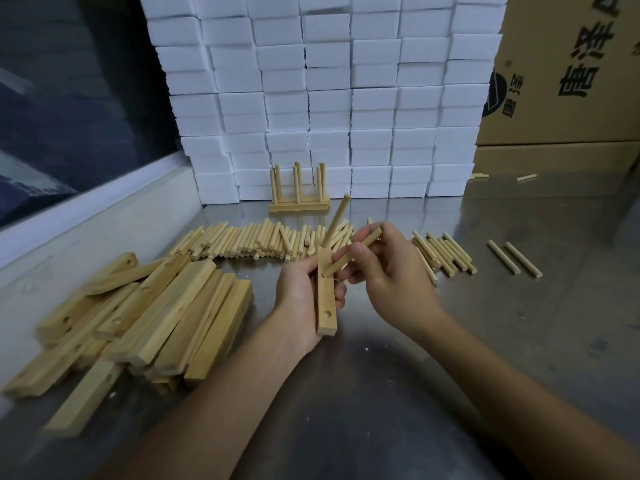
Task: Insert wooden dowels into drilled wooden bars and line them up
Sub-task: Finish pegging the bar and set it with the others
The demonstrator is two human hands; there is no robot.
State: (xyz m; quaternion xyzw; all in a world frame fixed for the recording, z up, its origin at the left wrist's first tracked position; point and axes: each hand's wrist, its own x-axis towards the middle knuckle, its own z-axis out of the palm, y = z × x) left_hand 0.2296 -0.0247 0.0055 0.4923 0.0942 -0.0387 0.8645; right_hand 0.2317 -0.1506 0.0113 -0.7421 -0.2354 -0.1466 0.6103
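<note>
Second dowel going into the bar held mid-frame over the bench (398,393).

The left hand (304,289) grips a drilled bar (326,299) that already carries one dowel (336,220) in its far hole; the right hand (388,271) pinches a second dowel (353,252) with its tip at the middle hole, and the near hole is empty. Two finished bars (298,204) appear to stand lined up at upper centre. A large bar pile (138,306) at lower left and the loose dowels (249,242) across the middle remain. The carton (568,71) at upper right shows Chinese characters, partly cut off.
</note>
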